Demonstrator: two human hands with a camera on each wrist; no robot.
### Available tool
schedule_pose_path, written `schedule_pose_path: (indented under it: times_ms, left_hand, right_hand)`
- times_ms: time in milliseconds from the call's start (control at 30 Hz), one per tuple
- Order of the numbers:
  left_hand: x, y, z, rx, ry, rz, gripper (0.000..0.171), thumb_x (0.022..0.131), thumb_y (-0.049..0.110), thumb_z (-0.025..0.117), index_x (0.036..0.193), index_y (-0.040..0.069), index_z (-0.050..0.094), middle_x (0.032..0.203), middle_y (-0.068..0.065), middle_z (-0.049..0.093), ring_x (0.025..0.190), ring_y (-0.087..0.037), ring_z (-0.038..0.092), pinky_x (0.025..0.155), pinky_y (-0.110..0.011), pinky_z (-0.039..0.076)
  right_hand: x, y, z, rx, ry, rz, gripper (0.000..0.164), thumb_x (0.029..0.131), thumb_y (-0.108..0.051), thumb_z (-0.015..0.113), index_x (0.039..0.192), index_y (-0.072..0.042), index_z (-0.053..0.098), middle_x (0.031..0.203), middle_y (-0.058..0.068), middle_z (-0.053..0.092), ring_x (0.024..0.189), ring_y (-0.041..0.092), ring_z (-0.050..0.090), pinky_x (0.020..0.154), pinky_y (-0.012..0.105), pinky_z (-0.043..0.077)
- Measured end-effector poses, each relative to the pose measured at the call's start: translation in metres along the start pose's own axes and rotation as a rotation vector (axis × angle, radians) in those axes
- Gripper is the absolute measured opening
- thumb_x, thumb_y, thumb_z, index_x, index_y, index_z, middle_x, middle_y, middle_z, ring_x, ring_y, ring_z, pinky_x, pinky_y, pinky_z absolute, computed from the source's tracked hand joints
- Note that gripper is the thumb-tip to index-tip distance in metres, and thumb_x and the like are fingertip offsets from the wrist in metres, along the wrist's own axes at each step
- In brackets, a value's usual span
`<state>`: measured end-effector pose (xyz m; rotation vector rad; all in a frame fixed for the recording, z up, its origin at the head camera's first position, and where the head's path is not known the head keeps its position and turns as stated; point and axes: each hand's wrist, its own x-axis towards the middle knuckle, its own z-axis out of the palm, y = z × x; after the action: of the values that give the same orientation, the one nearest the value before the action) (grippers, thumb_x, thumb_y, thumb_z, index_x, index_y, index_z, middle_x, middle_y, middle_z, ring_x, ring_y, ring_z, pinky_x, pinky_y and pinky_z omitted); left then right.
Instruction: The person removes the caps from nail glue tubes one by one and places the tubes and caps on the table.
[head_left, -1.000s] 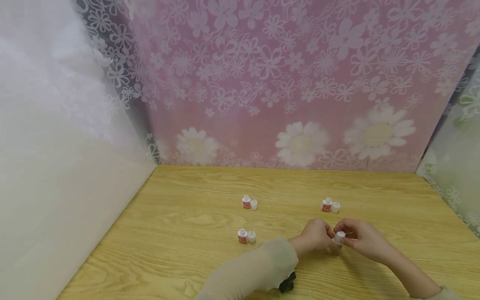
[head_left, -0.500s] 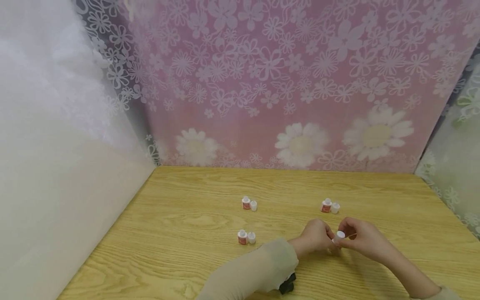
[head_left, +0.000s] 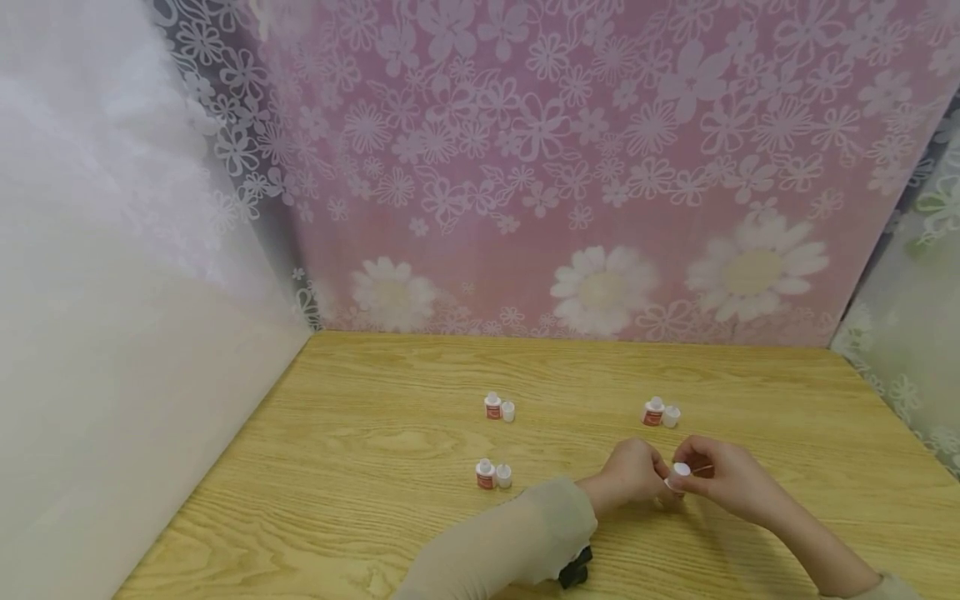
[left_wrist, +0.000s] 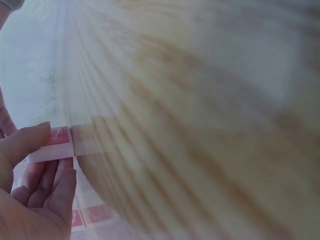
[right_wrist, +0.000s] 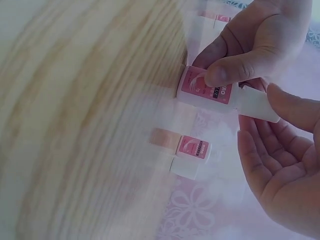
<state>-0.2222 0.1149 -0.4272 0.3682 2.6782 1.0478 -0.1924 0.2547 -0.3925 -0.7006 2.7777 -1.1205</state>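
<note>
My left hand (head_left: 632, 472) grips a small white bottle (right_wrist: 206, 86) with a pink-red label, thumb across the label, base on or close to the wooden table. In the right wrist view, the bottle stands upright relative to the table. My right hand (right_wrist: 287, 160) pinches a white cap (right_wrist: 257, 104) between thumb and fingers at the bottle's top. The cap sits over the neck, slightly askew to the bottle; how far it is seated cannot be told. In the head view the fingers hide most of the bottle, while the cap's round white top shows between both hands.
Uncapped matching bottles stand on the wooden table (head_left: 375, 517), each beside its cap: one bottle (head_left: 492, 407) at back middle, one bottle (head_left: 485, 474) nearer, one bottle (head_left: 653, 412) behind my hands. A black object (head_left: 574, 567) lies by my left sleeve. Flowered sheets (head_left: 480, 167) enclose the table.
The cap's tilt has changed slightly in my right fingers, its round top now facing the head camera more. The right fingers have shifted a little; the left hand stays in place around the bottle.
</note>
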Motion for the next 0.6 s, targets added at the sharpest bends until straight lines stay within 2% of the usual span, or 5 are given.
schedule_pose_path:
  times_ms: [100,333,600]
  left_hand:
    - [-0.0004,0.0002,0.0001,-0.014,-0.004,-0.007,0.022,0.057,0.018,0.084,0.055,0.013,0.063,0.048,0.011,0.049,0.049,-0.003,0.041,0.044,-0.017,0.034]
    - [-0.0005,-0.0009,0.0012,-0.032,-0.004,-0.002,0.025,0.056,0.016,0.084,0.053,0.013,0.060,0.047,0.011,0.046,0.047,-0.004,0.039,0.043,-0.018,0.032]
    - [-0.0010,0.0004,0.0017,-0.036,-0.010,-0.032,0.027,0.055,0.015,0.085,0.054,0.012,0.058,0.050,0.010,0.047,0.048,-0.005,0.039,0.043,-0.019,0.033]
  right_hand:
    - [0.0000,-0.0011,-0.0006,0.005,-0.007,0.012,0.019,0.079,-0.020,0.066,0.088,-0.006,0.057,0.086,0.003,0.060,0.080,0.017,0.060,0.065,0.025,0.047]
    - [-0.0002,-0.0011,-0.0002,0.010,-0.006,0.012,0.016,0.079,-0.010,0.065,0.092,-0.004,0.058,0.090,0.005,0.061,0.083,0.011,0.059,0.065,0.026,0.047]
    - [-0.0006,-0.0027,-0.0030,0.019,0.000,-0.012,0.017,0.078,0.002,0.062,0.094,-0.002,0.058,0.092,0.007,0.061,0.084,0.019,0.060,0.067,0.028,0.047]
